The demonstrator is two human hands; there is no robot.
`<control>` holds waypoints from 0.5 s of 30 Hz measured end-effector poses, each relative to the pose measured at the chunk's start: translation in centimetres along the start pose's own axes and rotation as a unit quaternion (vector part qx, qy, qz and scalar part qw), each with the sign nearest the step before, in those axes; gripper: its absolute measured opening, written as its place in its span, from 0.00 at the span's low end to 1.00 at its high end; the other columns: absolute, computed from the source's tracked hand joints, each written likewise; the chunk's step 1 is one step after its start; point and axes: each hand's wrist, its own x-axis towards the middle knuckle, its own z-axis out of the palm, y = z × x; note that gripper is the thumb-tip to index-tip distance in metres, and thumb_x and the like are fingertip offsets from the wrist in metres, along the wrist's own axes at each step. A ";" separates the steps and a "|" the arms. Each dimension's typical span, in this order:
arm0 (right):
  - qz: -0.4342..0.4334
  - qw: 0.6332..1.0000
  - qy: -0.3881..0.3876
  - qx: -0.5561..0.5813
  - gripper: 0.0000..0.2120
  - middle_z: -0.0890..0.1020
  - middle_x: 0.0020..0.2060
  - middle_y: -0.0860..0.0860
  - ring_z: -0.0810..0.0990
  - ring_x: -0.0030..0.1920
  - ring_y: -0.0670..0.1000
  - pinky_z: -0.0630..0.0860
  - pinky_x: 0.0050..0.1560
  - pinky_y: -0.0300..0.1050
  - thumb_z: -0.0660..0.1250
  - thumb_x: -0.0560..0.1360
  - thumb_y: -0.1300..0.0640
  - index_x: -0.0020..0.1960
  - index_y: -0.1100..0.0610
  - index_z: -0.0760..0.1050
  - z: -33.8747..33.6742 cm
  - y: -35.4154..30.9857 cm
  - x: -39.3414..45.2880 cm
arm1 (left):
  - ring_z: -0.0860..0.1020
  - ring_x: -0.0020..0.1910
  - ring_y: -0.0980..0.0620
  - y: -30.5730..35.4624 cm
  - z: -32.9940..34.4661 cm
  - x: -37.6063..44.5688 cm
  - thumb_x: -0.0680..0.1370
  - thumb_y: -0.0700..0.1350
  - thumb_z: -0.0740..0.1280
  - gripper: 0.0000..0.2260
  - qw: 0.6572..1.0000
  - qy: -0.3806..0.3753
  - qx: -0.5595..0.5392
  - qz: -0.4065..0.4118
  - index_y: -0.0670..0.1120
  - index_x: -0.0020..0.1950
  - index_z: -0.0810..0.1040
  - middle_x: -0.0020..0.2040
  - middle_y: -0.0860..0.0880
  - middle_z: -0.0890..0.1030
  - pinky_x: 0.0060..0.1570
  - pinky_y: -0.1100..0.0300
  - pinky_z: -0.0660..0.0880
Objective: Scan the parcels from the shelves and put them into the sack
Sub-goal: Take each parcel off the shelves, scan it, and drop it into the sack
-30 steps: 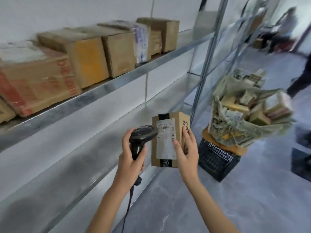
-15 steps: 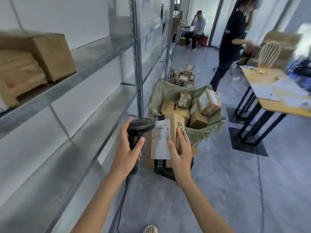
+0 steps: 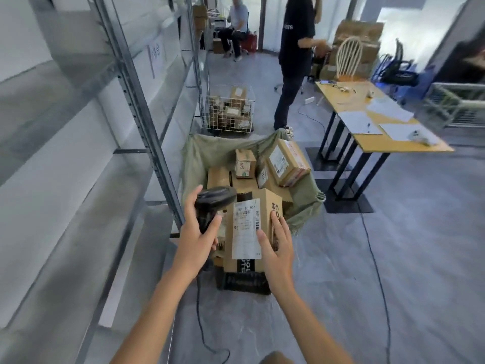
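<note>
**Box and scanner held up over the sack**

While the right hand [image 3: 278,248] holds a brown cardboard parcel [image 3: 252,229] upright, the left hand [image 3: 196,240] holds a black barcode scanner [image 3: 214,203] just beside it. The right hand's fingers are curled round the right edge of the box and its thumb presses on the front, touching the white label [image 3: 245,229]. The label has barcodes and small print on it. The left hand's fingers wrap tight round the scanner's handle, and the scanner's head sits at the top left corner of the box, touching it or nearly so — it is hard to tell which. A dark cable [image 3: 202,311] hangs down from the scanner to the grey floor.

Right behind the held box is the green sack [image 3: 304,203]. Its mouth is wide open and it sits on a black crate [image 3: 244,282]. Several other cardboard boxes [image 3: 287,164] are already piled inside it.

On the left stand grey metal shelves [image 3: 78,195] with an upright post [image 3: 147,122]. Farther back is a white wire basket [image 3: 228,109] with more boxes in it. On the right is a long wooden table [image 3: 378,143] with papers on top. A person in a dark shirt [image 3: 296,56] stands near the table, and another person [image 3: 236,24] sits far back — both are well apart from the sack.
</note>
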 end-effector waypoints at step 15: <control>0.138 0.955 0.119 -0.233 0.26 0.54 0.81 0.47 0.59 0.72 0.62 0.57 0.72 0.65 0.60 0.83 0.45 0.79 0.40 0.57 -0.3 5.4 21.8 | 0.77 0.29 0.53 -6.1 11.2 17.6 0.82 0.45 0.67 0.30 0.998 -0.042 -0.021 -0.043 0.76 0.71 0.58 0.64 0.34 0.74 0.30 0.60 0.77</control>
